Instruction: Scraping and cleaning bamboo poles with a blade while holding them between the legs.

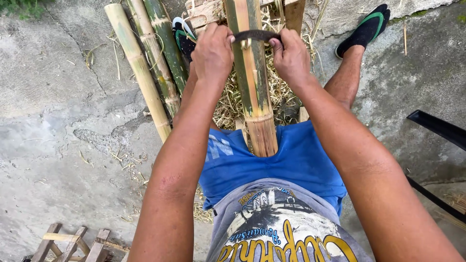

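We sit on the concrete ground (pixel 58 145), a green bamboo pole (pixel 252 82) running from between our knees up to a wooden rest (pixel 208 12) at the top of view. Left hand (pixel 212 53) and right hand (pixel 291 57) are each closed on one end of a dark curved blade (pixel 256 35) laid across the pole. Part of the skin is scraped pale.

Judgement: the pole looks stiff and fairly heavy, its green skin smooth, likely slick; the cut end at our lap gives the surest hold, the ridged node just above it a stop. The blade wants gripping at both ends, clear of the edge.

Three more bamboo poles (pixel 145 63) lie to the left. Shavings (pixel 233 104) pile under the work.
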